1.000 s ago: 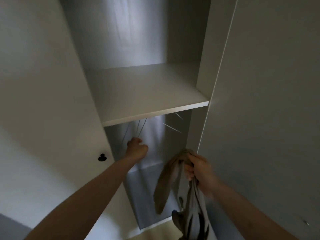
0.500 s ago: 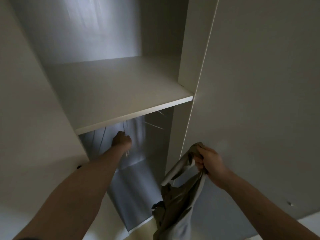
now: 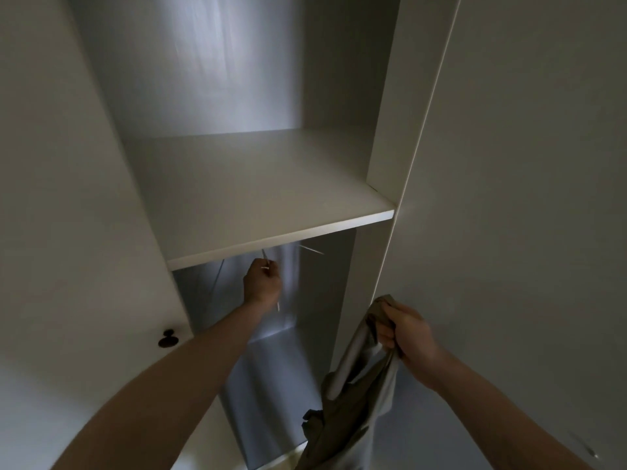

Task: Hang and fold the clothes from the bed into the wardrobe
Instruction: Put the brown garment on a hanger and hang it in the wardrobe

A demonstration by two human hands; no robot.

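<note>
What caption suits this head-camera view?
Left hand grips a wire hanger under the shelf; right hand holds an olive garment.

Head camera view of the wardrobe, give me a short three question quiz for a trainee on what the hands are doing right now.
1. True or false: the right hand holds a folded towel.
2. What does the left hand grip below the shelf?
A. a white wire hanger
B. the dark door knob
C. nothing
3. Fill in: the olive garment hangs ____ the shelf.

Key: 1 false, it grips the bunched garment; 2 A; 3 below.
</note>
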